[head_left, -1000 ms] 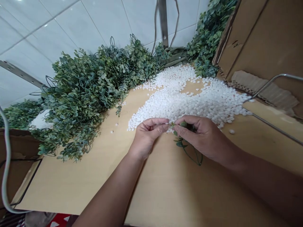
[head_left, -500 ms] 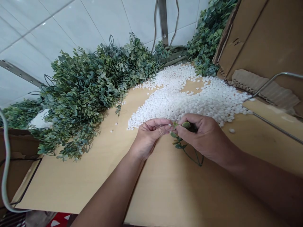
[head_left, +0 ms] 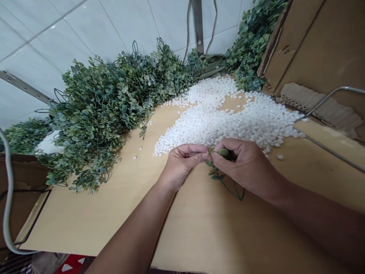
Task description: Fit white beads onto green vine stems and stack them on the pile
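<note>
My right hand [head_left: 243,161] is closed on a small artificial leaf sprig [head_left: 216,176], pinching it near its tip between thumb and forefinger. The sprig has round green leaves, and its looped green stem hangs below the hand. Meeting it from the left, my left hand [head_left: 185,163] has thumb and forefinger pinched together at the sprig's tip. What sits in that pinch is mostly hidden; a tiny white bit shows at the fingertips. Just beyond both hands spreads a heap of small white plastic pieces [head_left: 211,121] on the tan board.
A large pile of artificial greenery [head_left: 105,110] lies at the left against the tiled wall, with more leaves [head_left: 253,45] at the back right. A cardboard box [head_left: 322,49] and a bent metal rod [head_left: 327,99] stand on the right. A pale curved tube [head_left: 8,198] runs down the left edge.
Both hands stay almost in place. The left fingertips have shifted slightly right, closer to the sprig's tip, and the white bit between them shows less.
</note>
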Motion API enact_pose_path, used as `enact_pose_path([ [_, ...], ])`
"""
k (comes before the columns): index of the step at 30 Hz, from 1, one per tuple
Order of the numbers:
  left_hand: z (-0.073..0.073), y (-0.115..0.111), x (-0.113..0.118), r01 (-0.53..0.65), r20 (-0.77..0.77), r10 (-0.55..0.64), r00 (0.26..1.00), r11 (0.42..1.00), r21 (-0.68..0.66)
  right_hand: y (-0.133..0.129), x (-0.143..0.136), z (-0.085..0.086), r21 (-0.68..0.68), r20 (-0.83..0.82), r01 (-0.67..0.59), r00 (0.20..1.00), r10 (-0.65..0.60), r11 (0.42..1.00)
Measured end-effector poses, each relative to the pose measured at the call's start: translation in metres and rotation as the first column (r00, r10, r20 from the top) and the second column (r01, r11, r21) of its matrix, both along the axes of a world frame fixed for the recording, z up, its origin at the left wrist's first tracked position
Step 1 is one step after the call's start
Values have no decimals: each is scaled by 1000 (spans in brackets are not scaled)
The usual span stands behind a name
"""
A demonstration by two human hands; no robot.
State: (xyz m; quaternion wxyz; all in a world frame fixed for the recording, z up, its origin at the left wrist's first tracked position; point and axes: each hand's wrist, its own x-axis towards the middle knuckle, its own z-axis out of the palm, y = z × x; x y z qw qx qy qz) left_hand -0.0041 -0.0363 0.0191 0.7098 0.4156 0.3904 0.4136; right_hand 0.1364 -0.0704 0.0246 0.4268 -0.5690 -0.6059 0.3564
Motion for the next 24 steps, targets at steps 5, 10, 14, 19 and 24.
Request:
enact_pose_path([
  [5, -1, -1, 1, 3, -1, -3, 1000, 1000, -6, 0, -1, 2, 37, -9, -35, 999, 35, 999],
  [10, 2, -1, 1, 8, 42, -8, 999, 1000, 0, -1, 2, 5, 11, -72, -56, 996, 57, 998],
  [14, 3, 0, 1, 15, 41, -16, 999, 1000, 12, 1, 3, 5, -21, -104, -74, 992, 71, 997],
  [19, 2, 0, 0, 9, 3, -9, 1000, 1000, -6, 3, 2, 3, -37, -84, -83, 993, 79, 996],
  [24, 2, 0, 0, 41, 6, -41, 999, 999, 14, 2, 2, 3, -42, -107, -71, 992, 67, 997],
])
